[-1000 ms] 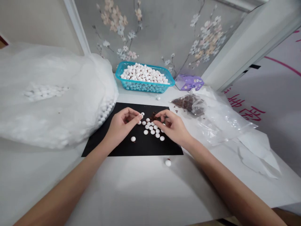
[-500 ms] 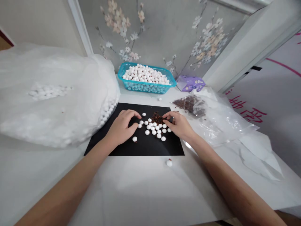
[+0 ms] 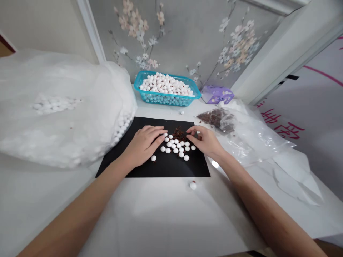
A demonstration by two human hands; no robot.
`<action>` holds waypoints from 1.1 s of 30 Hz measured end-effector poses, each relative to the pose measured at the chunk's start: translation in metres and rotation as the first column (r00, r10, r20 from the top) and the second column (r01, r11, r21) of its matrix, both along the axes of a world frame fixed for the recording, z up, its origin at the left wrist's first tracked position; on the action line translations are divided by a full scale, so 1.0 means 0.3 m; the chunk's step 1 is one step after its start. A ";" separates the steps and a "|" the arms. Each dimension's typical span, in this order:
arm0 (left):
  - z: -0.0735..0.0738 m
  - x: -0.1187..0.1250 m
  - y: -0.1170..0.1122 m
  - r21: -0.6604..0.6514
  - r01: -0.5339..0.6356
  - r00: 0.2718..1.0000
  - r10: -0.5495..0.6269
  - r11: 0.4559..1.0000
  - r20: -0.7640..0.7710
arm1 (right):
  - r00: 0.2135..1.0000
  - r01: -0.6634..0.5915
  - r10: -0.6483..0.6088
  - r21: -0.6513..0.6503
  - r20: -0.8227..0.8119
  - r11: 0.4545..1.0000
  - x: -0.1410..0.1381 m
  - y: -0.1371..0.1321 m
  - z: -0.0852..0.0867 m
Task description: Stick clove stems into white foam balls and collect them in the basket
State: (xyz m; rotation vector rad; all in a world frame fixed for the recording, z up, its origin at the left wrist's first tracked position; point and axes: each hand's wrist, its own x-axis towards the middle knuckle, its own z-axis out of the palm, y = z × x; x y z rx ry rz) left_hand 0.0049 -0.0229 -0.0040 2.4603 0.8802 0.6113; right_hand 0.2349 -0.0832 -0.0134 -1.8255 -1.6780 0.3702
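My left hand lies on the black mat with its fingers stretched toward a cluster of small white beads, its fingertips at the cluster's left edge. One loose bead sits just below those fingers. My right hand curls at the mat's right side, thumb and forefinger close together beside a small heap of dark brown bits. Whether those fingertips hold a tiny bit is too small to tell.
A large clear bag of white beads bulges at the left. A teal basket full of beads stands at the back, near a purple box. A plastic bag with brown bits lies on the right. One bead rests on the white table.
My left hand has slid right and flattened against the bead cluster, nudging beads. My right hand has drawn back a little from the brown heap. The view has settled since the earliest frame.
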 end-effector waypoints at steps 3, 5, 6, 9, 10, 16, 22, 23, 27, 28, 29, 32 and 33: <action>-0.005 -0.001 -0.001 -0.017 0.050 0.996 -0.051 0.999 -0.068 | 0.999 -0.042 0.042 -0.001 0.025 0.999 -0.002 -0.001 0.004; -0.011 -0.001 -0.001 -0.005 0.047 0.995 -0.047 0.999 -0.088 | 0.997 -0.068 0.068 -0.005 0.035 0.998 -0.006 -0.003 0.007; -0.015 -0.001 0.001 0.008 0.040 0.995 -0.039 0.999 -0.087 | 0.997 -0.074 0.074 -0.008 0.034 0.997 -0.007 -0.004 0.008; -0.021 0.000 0.005 0.054 0.022 0.997 -0.019 0.998 -0.068 | 0.996 -0.081 0.082 -0.012 0.033 0.997 -0.011 -0.007 0.009; -0.021 0.000 0.006 0.069 0.016 0.998 -0.012 0.997 -0.062 | 0.996 -0.085 0.086 -0.014 0.037 0.996 -0.012 -0.007 0.009; -0.008 -0.001 0.003 0.107 -0.056 0.998 0.057 0.993 -0.005 | 0.998 -0.050 0.051 -0.034 0.031 0.998 -0.023 -0.013 0.022; -0.011 0.001 0.000 0.068 -0.129 0.991 0.126 0.989 0.046 | 1.000 -0.023 0.023 -0.031 0.006 0.999 -0.029 -0.017 0.032; -0.011 0.001 0.000 0.055 -0.142 0.989 0.139 0.988 0.056 | 1.000 -0.028 0.028 -0.018 -0.001 0.999 -0.029 -0.017 0.031; -0.010 0.000 0.001 -0.005 -0.188 0.977 0.188 0.982 0.097 | 0.998 -0.023 0.026 0.044 -0.064 0.999 -0.028 -0.018 0.031; -0.009 0.000 0.000 -0.015 -0.196 0.975 0.196 0.981 0.107 | 0.996 -0.017 0.021 0.050 -0.086 0.999 -0.029 -0.018 0.031; -0.009 -0.001 0.000 -0.022 -0.200 0.973 0.201 0.980 0.116 | 0.994 -0.012 0.018 0.049 -0.110 0.999 -0.031 -0.019 0.032; -0.008 0.001 -0.003 -0.034 -0.208 0.966 0.211 0.977 0.147 | 0.983 0.004 0.003 0.040 -0.185 0.999 -0.035 -0.020 0.034; -0.008 0.002 -0.004 -0.039 -0.212 0.963 0.216 0.976 0.163 | 0.977 0.013 -0.003 0.043 -0.212 0.999 -0.037 -0.020 0.035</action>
